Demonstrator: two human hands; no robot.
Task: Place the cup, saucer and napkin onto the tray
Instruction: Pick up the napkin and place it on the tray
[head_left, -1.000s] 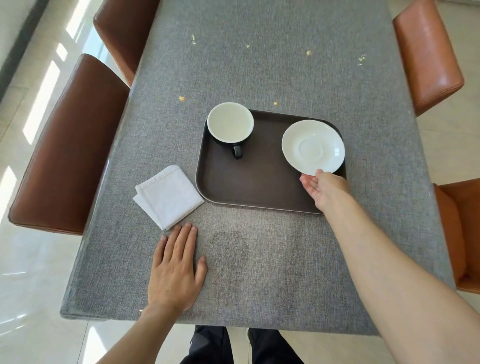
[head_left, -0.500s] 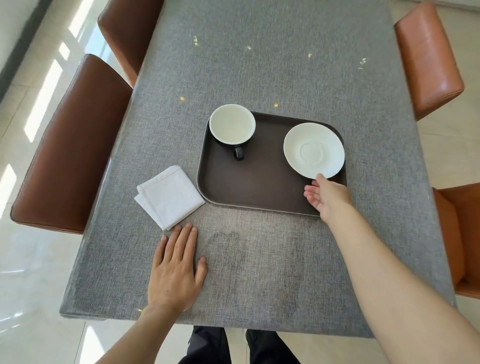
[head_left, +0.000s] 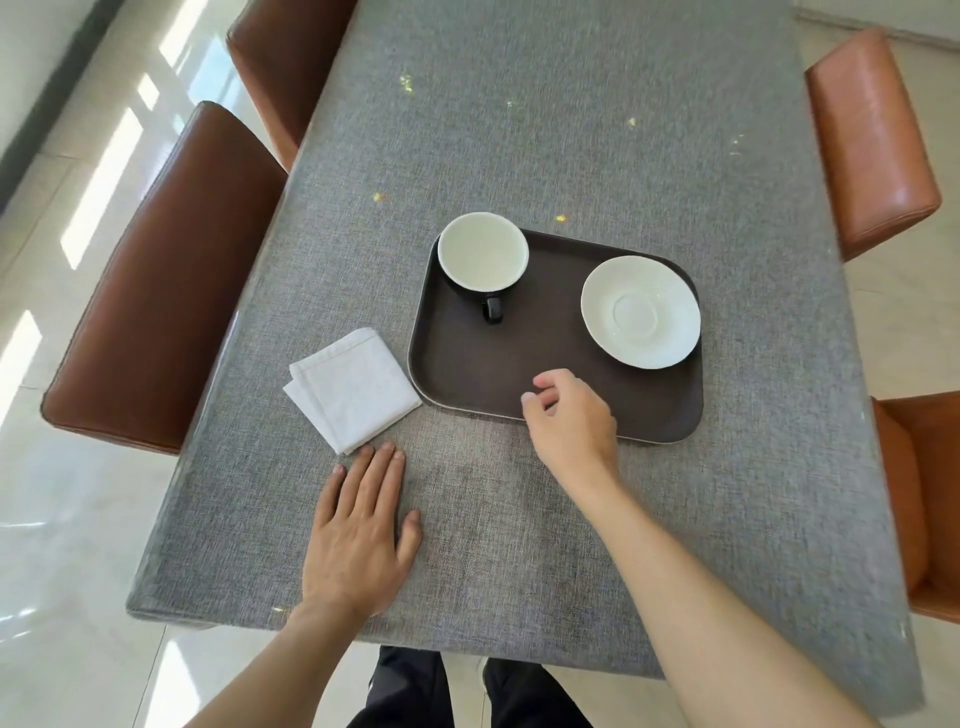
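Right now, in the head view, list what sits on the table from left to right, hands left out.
Folded white napkin → cup at the brown tray's far left corner → white saucer on the tray's right side.

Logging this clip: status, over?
Both hands empty: left hand flat on table, right hand over tray. Napkin off tray. Path clear.
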